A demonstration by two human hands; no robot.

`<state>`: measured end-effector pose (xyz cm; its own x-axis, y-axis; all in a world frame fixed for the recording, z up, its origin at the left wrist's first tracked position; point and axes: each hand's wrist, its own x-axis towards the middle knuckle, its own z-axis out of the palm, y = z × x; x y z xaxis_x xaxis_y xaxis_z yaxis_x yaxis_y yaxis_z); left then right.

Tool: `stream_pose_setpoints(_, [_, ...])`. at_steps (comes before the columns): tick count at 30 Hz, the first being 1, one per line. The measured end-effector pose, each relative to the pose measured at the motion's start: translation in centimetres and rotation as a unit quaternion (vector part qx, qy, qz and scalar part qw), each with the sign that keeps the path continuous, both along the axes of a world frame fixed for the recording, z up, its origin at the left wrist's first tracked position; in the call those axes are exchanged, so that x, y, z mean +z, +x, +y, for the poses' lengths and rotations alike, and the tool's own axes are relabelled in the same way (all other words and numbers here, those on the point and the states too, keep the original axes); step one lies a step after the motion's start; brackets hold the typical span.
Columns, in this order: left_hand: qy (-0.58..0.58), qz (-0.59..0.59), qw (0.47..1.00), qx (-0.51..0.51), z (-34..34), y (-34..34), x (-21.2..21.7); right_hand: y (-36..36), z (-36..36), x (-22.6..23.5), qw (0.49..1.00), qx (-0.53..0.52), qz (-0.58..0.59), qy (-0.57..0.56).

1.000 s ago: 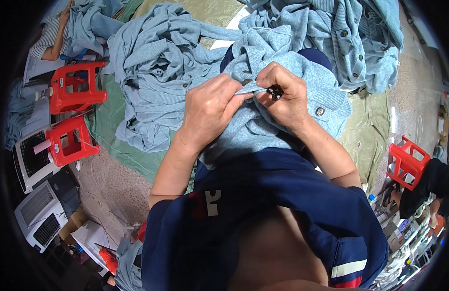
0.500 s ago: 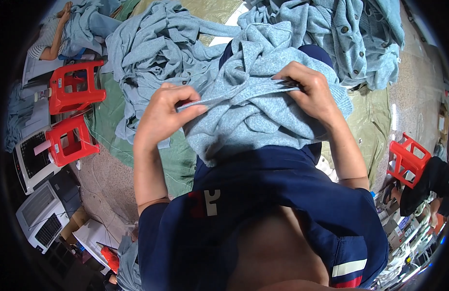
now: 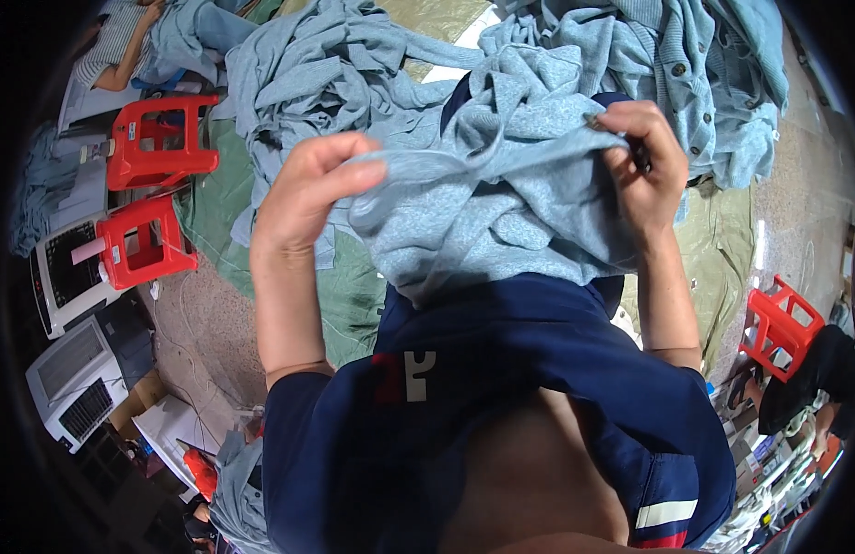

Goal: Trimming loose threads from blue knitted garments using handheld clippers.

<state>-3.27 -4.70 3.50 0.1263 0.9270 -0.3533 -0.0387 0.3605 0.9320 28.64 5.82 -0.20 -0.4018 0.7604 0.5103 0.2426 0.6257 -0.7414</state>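
Note:
A light blue knitted garment (image 3: pixel 538 226) lies bunched over my lap, its fabric twisted and folded. At its left side, my left hand (image 3: pixel 321 180) pinches one end of a raised edge between thumb and fingers. My right hand (image 3: pixel 649 157) grips the other end of that edge at the right, fingers curled round the knit. The edge is stretched between the two hands, with a twist near its middle. Which part of the garment this edge is, I cannot tell.
Piles of like blue knitwear lie ahead, a left heap (image 3: pixel 330 88) and a right heap with buttons (image 3: pixel 681 74), on a green tarp (image 3: pixel 344 309). Red stools (image 3: pixel 137 245) stand at left, another red stool (image 3: pixel 780 323) at right. Another person (image 3: pixel 113 51) sits far left.
My hands have moved farther apart, the right one up and to the right, pulling the garment's edge wider. The whole view has shifted slightly.

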Motion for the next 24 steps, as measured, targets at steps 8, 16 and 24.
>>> stream_pose_setpoints(8, [0.07, -0.005, 0.996, 0.06, 1.7, 6.7, 1.3, -5.9, -2.9, 1.7, 0.975, 0.102, 0.005, 0.197])
stream_pose_setpoints(16, [0.077, 0.006, 0.993, 0.084, 1.0, 7.1, 1.2, -6.4, -3.1, 1.2, 0.971, 0.11, 0.03, 0.21])
stream_pose_setpoints(24, [0.197, 0.151, 0.966, 0.068, 0.2, 7.1, 0.4, -7.5, -3.6, 0.6, 0.976, 0.087, 0.026, 0.198])
